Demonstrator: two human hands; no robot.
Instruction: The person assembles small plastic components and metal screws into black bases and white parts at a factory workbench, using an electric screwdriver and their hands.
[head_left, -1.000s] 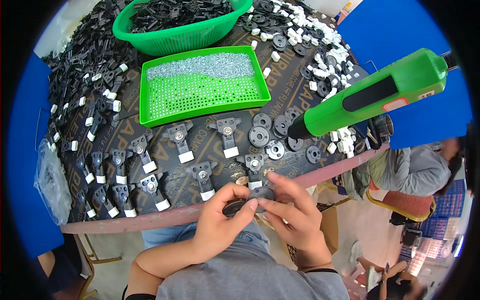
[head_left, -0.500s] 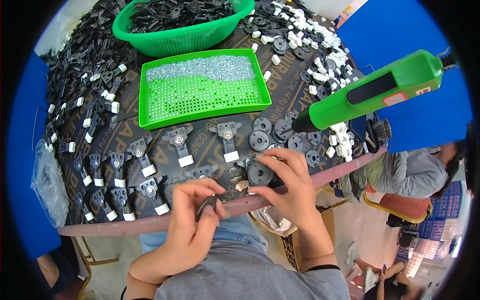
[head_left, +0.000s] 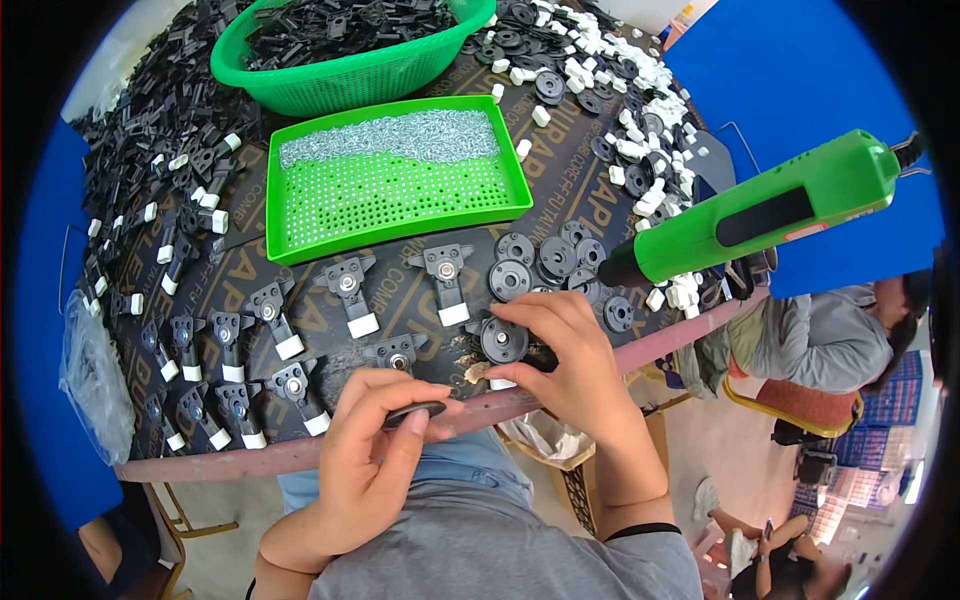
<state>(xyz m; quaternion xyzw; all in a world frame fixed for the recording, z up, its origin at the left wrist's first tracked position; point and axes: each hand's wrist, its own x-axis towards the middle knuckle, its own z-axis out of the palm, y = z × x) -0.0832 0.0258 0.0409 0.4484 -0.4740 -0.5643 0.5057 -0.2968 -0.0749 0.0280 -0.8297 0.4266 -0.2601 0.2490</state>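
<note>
Left hand (head_left: pixel 372 455) was curled, thumb and forefinger pinched together on a flat black disc (head_left: pixel 414 411), holding it edge-on just over the pink table rim (head_left: pixel 300 452) at my near side. Rest of the fingers were loosely folded under it.

Right hand (head_left: pixel 562 362) was half open, arched over a round black wheel part (head_left: pixel 503 340) lying on the table. Fingertips touched its top edge, thumb sat below it next to a white block (head_left: pixel 502 383). I couldn't tell if it was actually clamped or just resting on it.

Just beyond the left hand: a black bracket (head_left: pixel 397 352), then rows of assembled brackets with white ends (head_left: pixel 349 294) further out and off to the left. Beyond the right hand: a cluster of black wheels (head_left: pixel 557 252). A green powered screwdriver (head_left: pixel 760 210) hung above and right of that hand. Green tray of screws (head_left: pixel 395 165) and green basket (head_left: pixel 345 75) sat far out past both hands.

Versus half a second earlier: left hand had moved right and away from my body, nearer the right hand, with the disc now clearly in the pinch. Right hand had stayed over the same wheel part, thumb tucked lower. A second earlier both hands were joined at the rim.
</note>
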